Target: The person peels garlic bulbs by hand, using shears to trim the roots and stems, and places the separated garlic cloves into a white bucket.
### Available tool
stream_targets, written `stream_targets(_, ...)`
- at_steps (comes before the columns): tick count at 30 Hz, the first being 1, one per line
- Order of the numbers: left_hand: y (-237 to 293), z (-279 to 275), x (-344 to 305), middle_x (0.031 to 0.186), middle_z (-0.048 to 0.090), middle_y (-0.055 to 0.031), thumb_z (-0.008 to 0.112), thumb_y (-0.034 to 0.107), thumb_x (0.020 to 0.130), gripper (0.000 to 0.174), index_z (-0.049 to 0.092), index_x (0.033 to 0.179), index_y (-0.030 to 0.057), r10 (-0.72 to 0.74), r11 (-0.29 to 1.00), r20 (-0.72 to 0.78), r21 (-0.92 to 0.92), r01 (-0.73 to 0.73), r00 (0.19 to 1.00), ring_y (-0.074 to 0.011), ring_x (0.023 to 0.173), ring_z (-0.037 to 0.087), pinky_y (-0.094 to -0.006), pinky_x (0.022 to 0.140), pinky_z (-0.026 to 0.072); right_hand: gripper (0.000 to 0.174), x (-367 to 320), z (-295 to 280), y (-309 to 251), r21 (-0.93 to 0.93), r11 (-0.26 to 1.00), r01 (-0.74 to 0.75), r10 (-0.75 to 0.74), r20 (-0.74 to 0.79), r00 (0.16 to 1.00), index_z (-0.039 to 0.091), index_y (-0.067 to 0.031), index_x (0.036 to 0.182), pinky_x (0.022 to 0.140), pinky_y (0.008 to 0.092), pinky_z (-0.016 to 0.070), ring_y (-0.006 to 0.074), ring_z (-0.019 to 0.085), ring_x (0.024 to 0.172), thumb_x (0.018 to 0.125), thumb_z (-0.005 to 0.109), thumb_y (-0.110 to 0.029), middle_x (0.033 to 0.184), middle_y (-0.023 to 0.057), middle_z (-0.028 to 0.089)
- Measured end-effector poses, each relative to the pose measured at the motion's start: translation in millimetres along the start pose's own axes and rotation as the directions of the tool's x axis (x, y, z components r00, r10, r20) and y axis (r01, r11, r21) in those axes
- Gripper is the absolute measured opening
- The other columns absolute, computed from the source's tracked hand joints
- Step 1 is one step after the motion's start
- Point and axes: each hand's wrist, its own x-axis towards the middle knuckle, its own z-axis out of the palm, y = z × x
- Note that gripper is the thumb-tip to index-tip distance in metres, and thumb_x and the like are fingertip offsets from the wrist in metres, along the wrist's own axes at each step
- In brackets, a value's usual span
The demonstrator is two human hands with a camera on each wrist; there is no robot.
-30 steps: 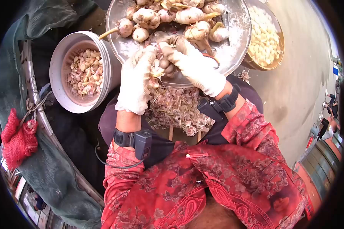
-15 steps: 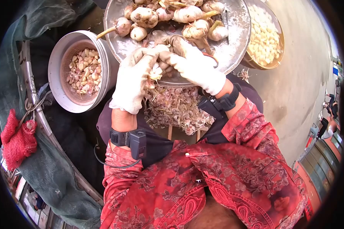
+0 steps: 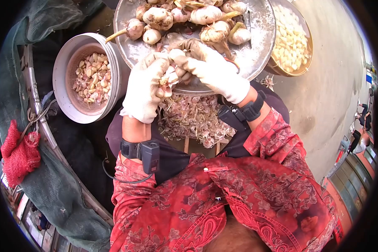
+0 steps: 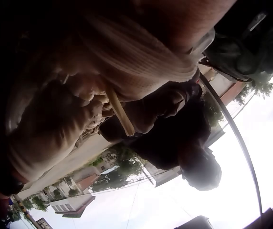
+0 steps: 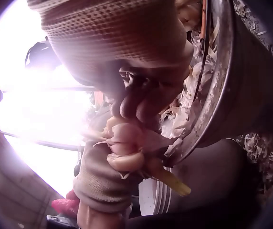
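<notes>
Both hands wear white knit gloves and meet over the near rim of a round metal pan. My left hand grips a partly broken-open garlic bulb, its cloves showing below the fingers. In the right wrist view, pale cloves with loose skin stand out from the bulb, and a cut stem points away. My right hand has its fingers curled and its thumb against the upper side of the bulb, pinching it. The stem also shows in the left wrist view.
Whole garlic bulbs lie in the pan's far half. A white bucket with a strainer of cloves stands left, a bowl of peeled cloves right. Garlic skins heap below the pan. Red netting hangs far left.
The left hand has shifted slightly left and turned. The bulb was mostly covered half a second ago; more cloves show now. The right hand stays nearly in place.
</notes>
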Motion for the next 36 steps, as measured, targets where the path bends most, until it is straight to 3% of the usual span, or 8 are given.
stream_targets(5, -10.0, -4.4, 5.3, 0.075, 0.055, 0.0019, 0.054, 0.016, 0.095, 0.012, 0.059, 0.094, 0.0055, 0.210, 0.962, 0.056, 0.167, -0.217, 0.976, -0.0026, 0.058, 0.047, -0.0155, 0.047, 0.0338, 0.023, 2.1, 3.0, -1.4, 0.127, 0.989, -0.078, 0.086, -0.052, 0.995, 0.059, -0.0013, 0.108, 0.060, 0.0198, 0.0467, 0.0046, 0.055, 0.065, 0.096, 0.057, -0.021, 0.080, -0.0011, 0.061)
stream_targets(9, -2.3, -3.0, 1.5, 0.076, 0.054, 0.0024, 0.054, 0.017, 0.095, 0.012, 0.058, 0.094, 0.0059, 0.175, 0.965, 0.063, 0.189, -0.183, 0.983, -0.0020, 0.059, 0.046, -0.0155, 0.047, 0.0328, 0.023, 4.2, 1.7, 1.4, 0.069, 0.994, -0.088, 0.093, -0.068, 0.993, 0.060, -0.0026, 0.102, 0.059, 0.0198, 0.0460, 0.0042, 0.053, 0.063, 0.097, 0.057, -0.025, 0.077, -0.0020, 0.060)
stream_targets(12, -2.0, -5.1, 1.6, 0.076, 0.054, 0.0023, 0.053, 0.017, 0.095, 0.012, 0.059, 0.093, 0.0061, 0.163, 0.969, 0.067, 0.175, -0.172, 0.984, -0.0021, 0.059, 0.046, -0.0160, 0.047, 0.0332, 0.031, 6.3, -4.4, 8.4, 0.083, 0.986, -0.147, 0.149, -0.022, 0.989, 0.054, -0.0045, 0.116, 0.068, 0.0215, 0.0491, 0.0065, 0.056, 0.069, 0.099, 0.056, -0.029, 0.083, 0.0001, 0.061)
stream_targets(21, 4.9, 2.9, -2.6, 0.071, 0.054, 0.0032, 0.055, 0.018, 0.094, 0.013, 0.059, 0.094, 0.0047, 0.047, 0.990, 0.005, 0.132, -0.047, 0.999, -0.0028, 0.058, 0.047, -0.0172, 0.047, 0.0352, 0.025, 3.8, 0.8, -1.4, -0.011, 0.992, -0.124, 0.124, -0.015, 0.992, 0.057, -0.0050, 0.102, 0.065, 0.0226, 0.0483, 0.0073, 0.056, 0.066, 0.098, 0.056, -0.030, 0.076, -0.0001, 0.060)
stream_targets(27, 2.1, 1.2, -3.4, 0.077, 0.054, 0.0014, 0.051, 0.018, 0.097, 0.016, 0.058, 0.100, 0.0036, 0.152, 0.984, 0.143, 0.067, -0.163, 0.978, -0.0049, 0.063, 0.049, -0.0188, 0.052, 0.0362, 0.023, 6.6, -7.6, 8.9, 0.268, 0.962, -0.052, 0.038, 0.057, 0.998, 0.055, -0.0047, 0.093, 0.062, 0.0242, 0.0468, 0.0100, 0.055, 0.062, 0.100, 0.053, -0.027, 0.072, 0.0005, 0.059)
stream_targets(30, 1.2, -0.4, -3.4, 0.079, 0.053, 0.0010, 0.049, 0.017, 0.098, 0.016, 0.058, 0.099, 0.0029, 0.068, 0.996, 0.114, -0.067, -0.061, 0.991, -0.0055, 0.066, 0.049, -0.0190, 0.054, 0.0362, 0.022, 5.2, -4.2, 4.6, 0.211, 0.975, -0.066, 0.063, 0.019, 0.998, 0.055, -0.0042, 0.095, 0.062, 0.0238, 0.0471, 0.0097, 0.055, 0.061, 0.100, 0.051, -0.025, 0.073, 0.0008, 0.059)
stream_targets(35, -1.3, 1.7, 2.6, 0.080, 0.056, -0.0015, 0.055, 0.021, 0.096, 0.018, 0.058, 0.101, 0.0038, 0.052, 0.994, -0.063, 0.096, -0.046, 0.997, -0.0048, 0.055, 0.048, -0.0187, 0.045, 0.0370, 0.024, 7.0, -2.8, 2.5, -0.026, 0.999, -0.043, 0.042, -0.038, 0.998, 0.057, -0.0001, 0.105, 0.058, 0.0225, 0.0501, 0.0101, 0.062, 0.065, 0.100, 0.050, -0.022, 0.078, 0.0034, 0.065)
stream_targets(36, -1.2, 2.3, 5.3, 0.083, 0.058, -0.0024, 0.059, 0.024, 0.095, 0.022, 0.059, 0.103, 0.0035, 0.175, 0.960, -0.060, 0.230, -0.157, 0.983, -0.0050, 0.051, 0.048, -0.0189, 0.043, 0.0385, 0.024, 6.6, -1.2, 0.9, -0.026, 0.999, -0.043, 0.042, -0.039, 0.998, 0.057, -0.0001, 0.105, 0.058, 0.0225, 0.0501, 0.0101, 0.062, 0.065, 0.100, 0.050, -0.022, 0.078, 0.0034, 0.065)
